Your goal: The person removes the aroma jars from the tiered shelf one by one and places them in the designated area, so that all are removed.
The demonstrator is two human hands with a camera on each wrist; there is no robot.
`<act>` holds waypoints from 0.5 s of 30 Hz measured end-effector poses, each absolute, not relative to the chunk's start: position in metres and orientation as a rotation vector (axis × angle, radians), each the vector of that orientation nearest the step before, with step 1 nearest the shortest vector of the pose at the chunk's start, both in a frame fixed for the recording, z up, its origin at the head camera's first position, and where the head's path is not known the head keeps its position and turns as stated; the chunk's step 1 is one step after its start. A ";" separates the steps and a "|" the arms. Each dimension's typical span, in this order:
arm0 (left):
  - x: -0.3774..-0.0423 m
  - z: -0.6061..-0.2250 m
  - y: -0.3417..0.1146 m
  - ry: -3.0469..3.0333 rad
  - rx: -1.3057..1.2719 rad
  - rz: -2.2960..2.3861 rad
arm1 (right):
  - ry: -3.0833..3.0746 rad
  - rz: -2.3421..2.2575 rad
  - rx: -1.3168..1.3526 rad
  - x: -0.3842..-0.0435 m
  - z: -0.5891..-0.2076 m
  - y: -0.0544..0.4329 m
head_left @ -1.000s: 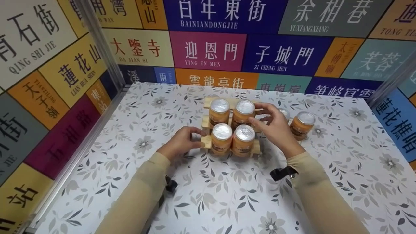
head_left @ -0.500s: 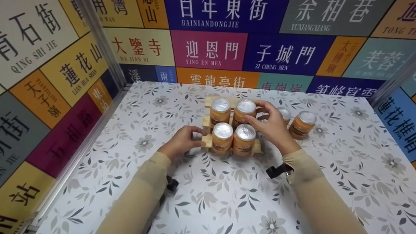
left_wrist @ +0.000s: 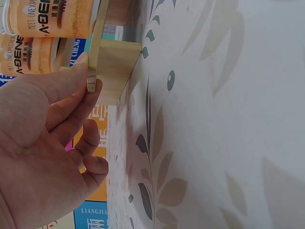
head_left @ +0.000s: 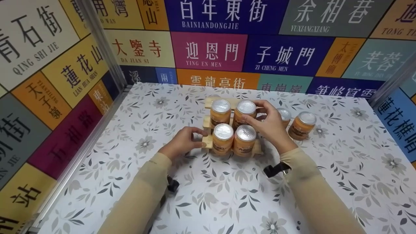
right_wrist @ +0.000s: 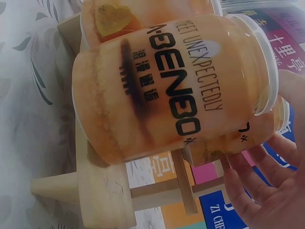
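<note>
A stepped wooden rack (head_left: 208, 142) bears two rows of orange jars with silver foil lids. My left hand (head_left: 182, 141) pinches the left end of its lowest step; in the left wrist view the thumb lies on top of the board and a fingertip lies under it. With my right hand (head_left: 269, 125) I hold the back right jar (head_left: 244, 113), thumb on its front and fingers on its far side. Beside it stands the back left jar (head_left: 220, 113). On the front step are a left jar (head_left: 222, 141) and a right jar (right_wrist: 162, 90), which partly hides the held one.
To the right of the rack, one jar (head_left: 302, 126) stands on the flower-patterned tabletop (head_left: 227, 195). Another jar (head_left: 285, 114) is partly hidden behind my right hand. Panels with printed signs (head_left: 208, 50) wall in the back and both sides.
My right hand has shifted slightly left, its thumb reaching further across the front of the back right jar. The left hand, rack and jars look the same.
</note>
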State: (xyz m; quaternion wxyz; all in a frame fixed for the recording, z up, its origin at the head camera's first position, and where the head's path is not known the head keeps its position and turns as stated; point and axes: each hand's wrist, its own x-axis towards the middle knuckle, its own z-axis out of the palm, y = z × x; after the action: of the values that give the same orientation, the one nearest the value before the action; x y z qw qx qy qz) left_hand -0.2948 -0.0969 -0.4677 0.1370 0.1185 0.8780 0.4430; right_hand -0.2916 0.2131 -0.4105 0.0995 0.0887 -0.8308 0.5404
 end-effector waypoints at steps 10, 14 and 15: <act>-0.296 -0.466 -0.096 2.539 0.314 1.284 | -2.396 1.569 0.196 -0.293 -0.414 0.214; -0.296 -0.467 -0.095 2.533 0.321 1.285 | -2.351 1.545 0.193 -0.290 -0.410 0.218; -0.296 -0.467 -0.095 2.532 0.321 1.286 | -2.340 1.543 0.192 -0.289 -0.409 0.219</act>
State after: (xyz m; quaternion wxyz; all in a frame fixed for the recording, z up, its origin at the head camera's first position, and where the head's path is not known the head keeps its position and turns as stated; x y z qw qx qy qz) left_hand -0.2959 -0.0954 -0.4673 0.1414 0.1113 0.8770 0.4455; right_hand -0.2893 0.2191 -0.4086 0.1651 0.0675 -0.8215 0.5416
